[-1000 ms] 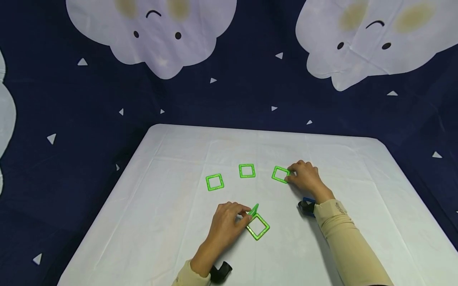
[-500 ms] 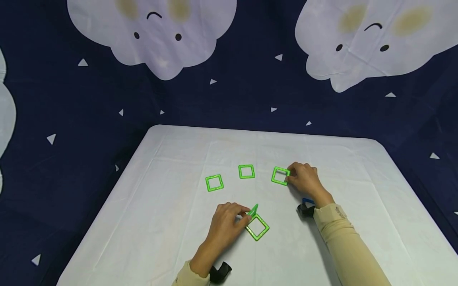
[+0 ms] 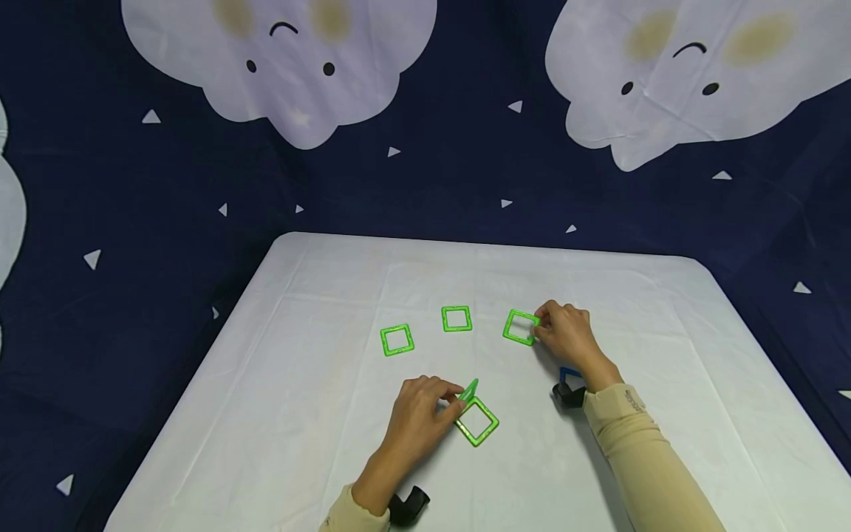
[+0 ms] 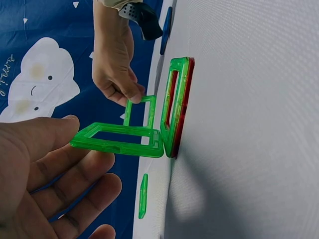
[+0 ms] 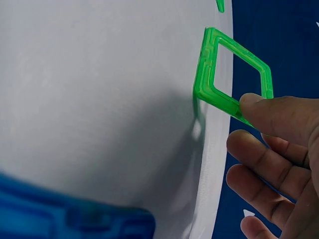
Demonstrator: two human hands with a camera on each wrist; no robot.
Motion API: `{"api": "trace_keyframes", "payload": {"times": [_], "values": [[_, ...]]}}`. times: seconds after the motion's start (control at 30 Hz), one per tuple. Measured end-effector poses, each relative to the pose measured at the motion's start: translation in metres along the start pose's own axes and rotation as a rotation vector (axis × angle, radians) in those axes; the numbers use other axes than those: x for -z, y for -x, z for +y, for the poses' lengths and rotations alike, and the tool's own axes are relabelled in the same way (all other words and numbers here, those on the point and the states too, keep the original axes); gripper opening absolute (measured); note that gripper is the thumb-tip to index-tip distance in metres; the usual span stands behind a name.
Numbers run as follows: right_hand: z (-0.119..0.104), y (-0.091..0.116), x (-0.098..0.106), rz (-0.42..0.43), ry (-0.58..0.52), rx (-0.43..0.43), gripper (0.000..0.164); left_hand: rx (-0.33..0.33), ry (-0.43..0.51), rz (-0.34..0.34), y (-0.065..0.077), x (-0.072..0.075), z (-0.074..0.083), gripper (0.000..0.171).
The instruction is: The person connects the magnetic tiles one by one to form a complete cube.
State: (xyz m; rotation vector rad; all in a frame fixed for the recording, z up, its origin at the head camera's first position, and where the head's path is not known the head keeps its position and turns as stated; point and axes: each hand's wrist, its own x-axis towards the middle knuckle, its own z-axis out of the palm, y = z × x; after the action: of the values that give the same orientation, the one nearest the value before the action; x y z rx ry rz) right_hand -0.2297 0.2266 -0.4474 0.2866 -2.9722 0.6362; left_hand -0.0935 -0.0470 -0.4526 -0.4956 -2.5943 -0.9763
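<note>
My left hand pinches a green square magnetic tile between thumb and fingers. That tile stands up from one edge of a flat green tile on the table; red shows under the flat one in the left wrist view. Farther right, my right hand pinches another green square tile by its right side, thumb on its frame. It is tilted up, with a shadow below it. Two more green square tiles, one at left and one in the middle, lie flat farther back.
A blue tile lies beneath my right wrist, partly hidden by a black wrist mount. Another black mount sits at my left wrist. A dark blue cloth with clouds hangs behind the white table.
The green tile in my right hand has tipped up slightly, its near edge shifting a little toward me. My left hand keeps its pinch on the upright tile, almost unmoved.
</note>
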Motion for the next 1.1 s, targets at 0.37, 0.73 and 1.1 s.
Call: {"api": "trace_keyframes", "payload": {"times": [0.37, 0.73, 1.1], "values": [[-0.007, 0.006, 0.002, 0.060, -0.024, 0.060, 0.019, -0.001, 0.016, 0.002, 0.000, 0.000, 0.000, 0.012], [-0.010, 0.012, 0.003, 0.044, 0.009, 0.080, 0.015, 0.014, 0.023, -0.020, 0.001, 0.001, 0.001, 0.013], [-0.009, 0.017, 0.000, 0.061, 0.040, 0.127, 0.015, 0.013, 0.018, -0.022, 0.001, 0.001, 0.001, 0.012]]}}
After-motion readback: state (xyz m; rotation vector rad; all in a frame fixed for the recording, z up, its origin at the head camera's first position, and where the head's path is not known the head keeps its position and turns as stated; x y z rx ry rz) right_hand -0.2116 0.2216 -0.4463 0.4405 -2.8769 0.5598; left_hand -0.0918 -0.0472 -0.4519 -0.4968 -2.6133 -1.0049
